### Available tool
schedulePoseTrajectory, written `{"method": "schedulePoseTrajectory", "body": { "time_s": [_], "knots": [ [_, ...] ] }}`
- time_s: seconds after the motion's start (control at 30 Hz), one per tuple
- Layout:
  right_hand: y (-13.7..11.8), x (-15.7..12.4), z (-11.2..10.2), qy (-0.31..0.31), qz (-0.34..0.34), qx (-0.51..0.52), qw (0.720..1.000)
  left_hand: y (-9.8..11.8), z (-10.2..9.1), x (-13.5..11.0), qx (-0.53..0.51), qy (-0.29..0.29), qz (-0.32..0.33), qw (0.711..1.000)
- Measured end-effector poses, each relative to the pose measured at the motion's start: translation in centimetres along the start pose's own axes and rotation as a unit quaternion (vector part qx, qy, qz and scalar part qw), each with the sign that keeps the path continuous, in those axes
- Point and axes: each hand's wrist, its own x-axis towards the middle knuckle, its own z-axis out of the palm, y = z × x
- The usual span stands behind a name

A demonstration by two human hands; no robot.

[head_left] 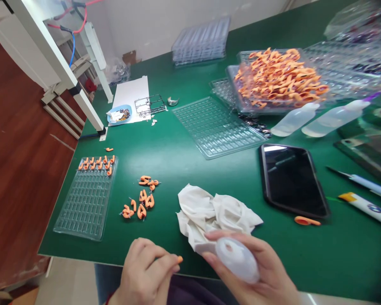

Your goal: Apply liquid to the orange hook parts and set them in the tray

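Observation:
My left hand [147,271] is closed at the table's front edge, pinching a small orange plastic piece [180,259] whose tip alone shows. In my right hand [257,262] is a translucent squeeze bottle [236,258], tilted with its base toward me and its narrower end toward the left. A crumpled white cloth [212,209] lies just beyond the bottle. Several loose orange pieces [142,197] with thin dark bits sit past my left hand. Farther left, a clear compartment tray [82,207] has orange pieces along its far rows.
A black tablet [292,180] lies right of the cloth, with a single orange piece [307,220] below it. Two squeeze bottles [335,118] stand behind. A heaped tray of orange pieces [279,78] is at the back. Another clear tray [217,127] lies mid-table. A metal frame [85,101] rises at left.

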Motion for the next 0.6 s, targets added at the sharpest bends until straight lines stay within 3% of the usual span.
{"method": "schedulePoseTrajectory", "body": {
  "time_s": [0.1,0.37,0.6],
  "knots": [
    [1.0,1.6,0.4,-0.029,-0.046,-0.027,0.998,-0.1,0.3,0.5,0.027,0.005,0.0,1.0],
    [0.8,0.2,2.2,0.0,0.076,0.021,0.997,0.1,1.4,0.9,0.042,0.029,0.03,0.998],
    [0.6,1.1,2.0,0.038,0.156,0.022,0.987,-0.2,1.6,0.7,0.02,0.055,0.056,0.997]
  ]
}}
